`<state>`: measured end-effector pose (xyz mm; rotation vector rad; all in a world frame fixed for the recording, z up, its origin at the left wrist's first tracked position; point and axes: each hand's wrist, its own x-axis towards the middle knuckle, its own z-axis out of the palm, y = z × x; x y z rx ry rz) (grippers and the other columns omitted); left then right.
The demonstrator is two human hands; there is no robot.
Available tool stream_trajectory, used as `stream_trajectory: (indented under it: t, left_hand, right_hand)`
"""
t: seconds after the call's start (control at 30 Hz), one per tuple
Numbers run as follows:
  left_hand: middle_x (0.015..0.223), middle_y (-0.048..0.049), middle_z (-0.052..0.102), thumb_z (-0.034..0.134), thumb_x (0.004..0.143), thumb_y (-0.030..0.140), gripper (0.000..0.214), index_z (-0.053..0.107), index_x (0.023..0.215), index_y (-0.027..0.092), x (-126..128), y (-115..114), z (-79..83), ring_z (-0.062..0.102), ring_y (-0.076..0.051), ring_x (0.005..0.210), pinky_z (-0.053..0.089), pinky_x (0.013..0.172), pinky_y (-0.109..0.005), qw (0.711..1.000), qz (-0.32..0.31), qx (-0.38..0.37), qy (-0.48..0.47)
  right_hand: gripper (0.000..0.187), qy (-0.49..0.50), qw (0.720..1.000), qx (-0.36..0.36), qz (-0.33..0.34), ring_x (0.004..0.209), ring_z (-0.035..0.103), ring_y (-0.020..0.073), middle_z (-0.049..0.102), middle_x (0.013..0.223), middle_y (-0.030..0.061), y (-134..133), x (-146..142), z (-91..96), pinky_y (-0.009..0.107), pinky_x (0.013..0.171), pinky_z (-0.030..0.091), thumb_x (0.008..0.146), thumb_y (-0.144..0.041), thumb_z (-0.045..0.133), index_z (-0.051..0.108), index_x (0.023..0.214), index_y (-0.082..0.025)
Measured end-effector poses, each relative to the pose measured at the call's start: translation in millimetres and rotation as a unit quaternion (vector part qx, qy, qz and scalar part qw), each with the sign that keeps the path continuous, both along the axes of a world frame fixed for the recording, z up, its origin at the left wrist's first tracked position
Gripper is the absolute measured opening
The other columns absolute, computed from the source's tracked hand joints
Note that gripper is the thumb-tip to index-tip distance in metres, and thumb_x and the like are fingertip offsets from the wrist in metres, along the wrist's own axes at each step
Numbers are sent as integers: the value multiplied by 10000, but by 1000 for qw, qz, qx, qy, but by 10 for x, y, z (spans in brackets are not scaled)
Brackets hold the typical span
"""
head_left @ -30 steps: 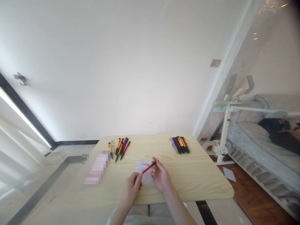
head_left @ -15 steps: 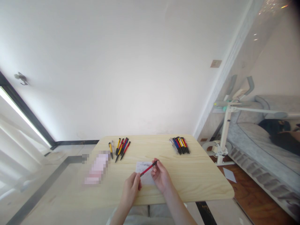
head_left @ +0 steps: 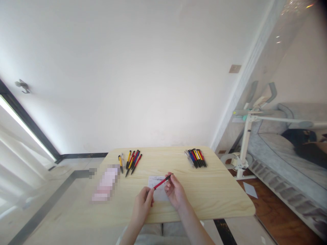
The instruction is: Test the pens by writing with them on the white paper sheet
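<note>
Both my hands hold one red pen with black ends, slanted above a small white paper on the light wooden table. My left hand pinches the pen's lower left end. My right hand grips its upper right part, fingers curled. A group of several pens, yellow, red, blue and black, lies at the far left of the table. Another bundle of pens lies at the far right.
A blurred pink object lies on the table's left side. Beyond the table's right edge stand a white stand and a grey sofa. A white wall rises behind the table.
My left hand has slid slightly along the red pen and the pen's tilt shifted a little. The hands stay over the paper.
</note>
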<state>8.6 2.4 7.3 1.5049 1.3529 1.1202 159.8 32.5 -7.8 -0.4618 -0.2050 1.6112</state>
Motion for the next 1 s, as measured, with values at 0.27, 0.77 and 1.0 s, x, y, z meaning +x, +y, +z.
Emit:
stream_trajectory:
  t: [0.27,0.77,1.0]
  left_hand:
    - [487,47,509,456,821,404,250,529,722,186,-7,8,-39,498,-114,453,385,481,-212,1000,0,9,17]
    - [494,54,503,499,800,392,223,542,764,177,-5,27,-78,490,-105,448,389,466,-205,1000,3,11,10]
    - [483,58,499,475,814,410,242,522,749,181,9,17,-69,487,-102,443,380,454,-196,1000,-2,1,-8]
  right_hand:
    - [138,4,1000,12,0,475,483,28,654,784,-16,-13,5,0,144,425,404,734,-226,666,631,865,-204]
    - [138,9,1000,5,0,467,480,24,650,783,-9,0,3,-25,142,422,405,741,-229,663,625,870,-200]
    - [133,30,1000,3,4,465,483,25,653,785,-12,-5,12,-3,145,421,406,744,-205,655,631,875,-205]
